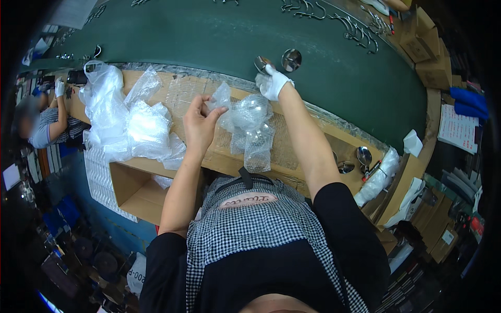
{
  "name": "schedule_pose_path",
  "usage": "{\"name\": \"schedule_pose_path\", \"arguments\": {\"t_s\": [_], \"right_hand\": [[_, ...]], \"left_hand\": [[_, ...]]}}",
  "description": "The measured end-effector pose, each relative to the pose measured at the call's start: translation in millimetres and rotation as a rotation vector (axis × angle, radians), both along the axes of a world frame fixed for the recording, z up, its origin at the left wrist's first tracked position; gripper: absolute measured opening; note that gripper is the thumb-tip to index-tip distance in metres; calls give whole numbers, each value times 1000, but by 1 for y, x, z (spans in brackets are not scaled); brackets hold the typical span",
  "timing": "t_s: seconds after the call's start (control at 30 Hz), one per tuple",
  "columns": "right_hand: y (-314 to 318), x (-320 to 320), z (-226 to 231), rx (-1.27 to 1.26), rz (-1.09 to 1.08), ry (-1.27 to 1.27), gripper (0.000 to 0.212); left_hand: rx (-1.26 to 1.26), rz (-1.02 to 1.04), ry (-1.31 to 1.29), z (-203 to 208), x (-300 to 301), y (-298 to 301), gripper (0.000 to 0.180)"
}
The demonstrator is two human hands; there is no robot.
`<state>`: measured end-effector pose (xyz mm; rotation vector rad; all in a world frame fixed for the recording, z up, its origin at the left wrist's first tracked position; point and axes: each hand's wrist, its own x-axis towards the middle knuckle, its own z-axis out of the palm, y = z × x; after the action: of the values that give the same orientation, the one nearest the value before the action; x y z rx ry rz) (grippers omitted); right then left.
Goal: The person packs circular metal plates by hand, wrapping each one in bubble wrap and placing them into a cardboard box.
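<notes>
My left hand (201,122), bare, pinches a corner of clear bubble wrap (245,148) between thumb and fingers. Under that wrap, in front of my apron, bulges a rounded shape that I cannot make out clearly. My right hand (271,86), in a white glove, has its fingers on a round shiny metal disc (260,63) at the near edge of the green tabletop (203,39). Just right of it, a second mirror-like disc (291,60) lies apart from the hand. Part of the held disc is hidden by the glove.
A large heap of bubble wrap (130,122) lies to the left, above an open cardboard box (138,190). Curved metal hooks (357,32) line the table's far edge. More shiny round parts (364,155) sit by my right elbow. A co-worker (49,122) is at far left.
</notes>
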<state>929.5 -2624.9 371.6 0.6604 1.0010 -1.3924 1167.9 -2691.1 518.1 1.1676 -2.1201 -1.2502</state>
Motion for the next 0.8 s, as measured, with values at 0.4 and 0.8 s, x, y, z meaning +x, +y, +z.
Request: {"name": "schedule_pose_path", "arguments": {"t_s": [0.4,0.8], "right_hand": [[72,78,148,-511,608,805,24],[95,134,159,-81,521,1674,18]], "left_hand": [[348,0,240,-17,-8,11,9],[-726,-112,262,21,-6,70,5]]}}
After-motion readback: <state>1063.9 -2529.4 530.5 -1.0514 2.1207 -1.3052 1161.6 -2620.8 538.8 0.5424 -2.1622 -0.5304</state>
